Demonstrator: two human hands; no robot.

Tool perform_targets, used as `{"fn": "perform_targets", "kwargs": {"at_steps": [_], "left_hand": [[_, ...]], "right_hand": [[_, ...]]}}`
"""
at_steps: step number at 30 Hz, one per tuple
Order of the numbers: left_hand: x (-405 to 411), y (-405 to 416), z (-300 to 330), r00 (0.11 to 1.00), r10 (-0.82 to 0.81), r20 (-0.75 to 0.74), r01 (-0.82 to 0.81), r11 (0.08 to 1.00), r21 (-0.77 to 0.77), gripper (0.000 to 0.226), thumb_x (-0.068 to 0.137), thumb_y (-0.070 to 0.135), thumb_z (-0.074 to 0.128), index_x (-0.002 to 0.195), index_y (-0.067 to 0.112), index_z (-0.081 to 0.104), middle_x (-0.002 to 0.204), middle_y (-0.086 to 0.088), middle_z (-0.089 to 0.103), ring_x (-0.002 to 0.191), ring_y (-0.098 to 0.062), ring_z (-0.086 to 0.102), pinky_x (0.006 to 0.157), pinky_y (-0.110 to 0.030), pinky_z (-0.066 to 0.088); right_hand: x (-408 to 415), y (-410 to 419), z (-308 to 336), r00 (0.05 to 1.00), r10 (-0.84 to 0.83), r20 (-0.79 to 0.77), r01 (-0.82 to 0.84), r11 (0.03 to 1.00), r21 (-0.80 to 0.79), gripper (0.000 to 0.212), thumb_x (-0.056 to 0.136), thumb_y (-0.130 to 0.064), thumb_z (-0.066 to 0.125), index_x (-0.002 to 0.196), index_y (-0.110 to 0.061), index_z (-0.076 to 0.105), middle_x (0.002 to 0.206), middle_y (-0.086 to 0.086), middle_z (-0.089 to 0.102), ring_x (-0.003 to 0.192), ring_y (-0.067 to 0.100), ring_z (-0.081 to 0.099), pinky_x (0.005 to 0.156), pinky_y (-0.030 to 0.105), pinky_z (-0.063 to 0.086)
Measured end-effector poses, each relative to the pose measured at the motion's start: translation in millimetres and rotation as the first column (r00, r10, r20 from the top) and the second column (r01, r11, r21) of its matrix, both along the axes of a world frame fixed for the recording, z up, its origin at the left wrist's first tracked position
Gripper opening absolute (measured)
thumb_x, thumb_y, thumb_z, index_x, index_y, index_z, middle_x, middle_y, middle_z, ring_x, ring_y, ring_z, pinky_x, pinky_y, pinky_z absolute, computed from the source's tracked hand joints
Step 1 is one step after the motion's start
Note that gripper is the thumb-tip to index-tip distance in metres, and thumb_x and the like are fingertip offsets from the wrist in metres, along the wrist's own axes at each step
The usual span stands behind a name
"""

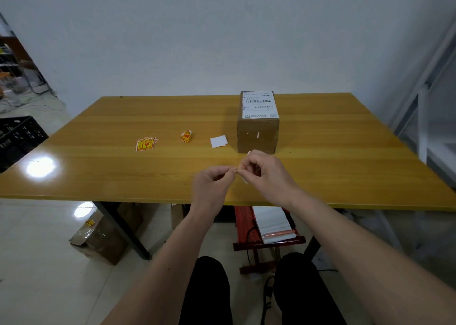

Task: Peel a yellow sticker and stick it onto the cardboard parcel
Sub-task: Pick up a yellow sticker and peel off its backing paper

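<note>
Both hands (pixel 237 174) pinching sticker (pixel 244 177)

You have open table (pixel 345 152) right of the cardboard parcel (pixel 257 134); left of it, a white paper (pixel 218 141) lies close.

Table (pixel 98 127) w/ parcel (pixel 257 134), stickers (pixel 145 144)

table (pixel 123 117): glossy wood-grain, glare left of hands | parcel (pixel 257 134): matt brown cardboard beyond hands, white paper label (pixel 259 105)
</note>
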State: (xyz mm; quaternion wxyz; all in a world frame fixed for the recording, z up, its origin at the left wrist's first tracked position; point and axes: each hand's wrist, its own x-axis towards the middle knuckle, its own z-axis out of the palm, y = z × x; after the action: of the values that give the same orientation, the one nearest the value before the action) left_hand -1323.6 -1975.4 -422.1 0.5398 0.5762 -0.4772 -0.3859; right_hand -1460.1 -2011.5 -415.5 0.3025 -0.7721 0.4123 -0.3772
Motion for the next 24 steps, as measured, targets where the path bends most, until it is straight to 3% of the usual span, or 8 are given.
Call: {"fn": "perform_targets", "kwargs": {"at_steps": [5, 9, 12, 15, 21, 24], "left_hand": [[1.5, -0.1, 1.0, 0.995, -0.015, -0.103, 0.025, 0.996, 0.091, 0.013, 0.085, 0.021, 0.065, 0.085, 0.014, 0.077, 0.077, 0.001, 0.067, 0.077, -0.007, 0.058, 0.087, -0.032, 0.051], [3.0, 1.2, 1.7, 0.989, -0.041, -0.144, 0.055, 0.993, 0.101, 0.011, 0.082, 0.024, 0.069, 0.084, 0.017, 0.077, 0.072, 0.005, 0.067, 0.078, -0.01, 0.056, 0.091, -0.037, 0.051], [4.0, 1.3, 0.7, 0.988, -0.034, -0.148, 0.05, 0.993, 0.106, 0.008, 0.083, 0.022, 0.068, 0.081, 0.021, 0.076, 0.073, 0.008, 0.07, 0.079, -0.009, 0.059, 0.092, -0.038, 0.051], [3.1, 1.0, -0.2, 0.992, -0.03, -0.122, 0.042, 0.995, 0.094, 0.013, 0.084, 0.02, 0.067, 0.075, 0.025, 0.075, 0.074, 0.007, 0.071, 0.078, -0.009, 0.06, 0.091, -0.037, 0.052], [0.8, 0.7, -1.3, 0.996, -0.059, -0.06, 0.062, 0.997, 0.042, 0.02, 0.087, 0.017, 0.063, 0.074, 0.026, 0.075, 0.07, 0.014, 0.072, 0.071, 0.004, 0.062, 0.084, -0.025, 0.052], [-0.9, 0.2, -1.8, 0.996, -0.075, -0.046, 0.076, 0.997, 0.032, 0.025, 0.088, 0.016, 0.062, 0.07, 0.029, 0.074, 0.066, 0.014, 0.07, 0.069, 0.001, 0.059, 0.083, -0.028, 0.051]], "right_hand": [[0.7, 0.3, 1.4, 1.0, 0.007, 0.027, -0.008, 0.999, 0.034, 0.016, 0.086, -0.007, 0.062, 0.072, -0.014, 0.059, 0.068, -0.006, 0.044, 0.058, 0.004, 0.039, 0.059, 0.015, 0.036], [0.3, 0.3, 0.6, 0.999, 0.009, 0.034, -0.01, 0.999, 0.032, 0.011, 0.085, -0.005, 0.061, 0.075, -0.008, 0.062, 0.069, -0.005, 0.046, 0.06, 0.005, 0.04, 0.061, 0.02, 0.037], [-0.4, 1.2, 0.9, 1.0, 0.007, 0.03, -0.008, 1.0, 0.022, 0.012, 0.085, -0.005, 0.062, 0.074, -0.01, 0.062, 0.068, -0.005, 0.046, 0.06, 0.005, 0.04, 0.065, 0.031, 0.044], [-0.7, 1.7, 0.7, 1.0, 0.001, 0.024, -0.001, 1.0, 0.029, 0.014, 0.085, -0.006, 0.062, 0.072, -0.012, 0.061, 0.067, -0.006, 0.046, 0.06, 0.005, 0.041, 0.079, 0.041, 0.048], [-0.6, 2.6, -0.9, 0.999, 0.015, 0.045, -0.018, 0.998, 0.064, 0.01, 0.086, -0.006, 0.06, 0.077, -0.002, 0.06, 0.07, 0.0, 0.049, 0.062, 0.01, 0.042, 0.063, 0.03, 0.041], [-2.0, 0.6, -3.4, 0.998, 0.009, 0.057, -0.014, 0.995, 0.102, 0.009, 0.086, -0.007, 0.06, 0.078, -0.002, 0.06, 0.069, 0.002, 0.051, 0.063, 0.011, 0.043, 0.062, 0.03, 0.041]]}}
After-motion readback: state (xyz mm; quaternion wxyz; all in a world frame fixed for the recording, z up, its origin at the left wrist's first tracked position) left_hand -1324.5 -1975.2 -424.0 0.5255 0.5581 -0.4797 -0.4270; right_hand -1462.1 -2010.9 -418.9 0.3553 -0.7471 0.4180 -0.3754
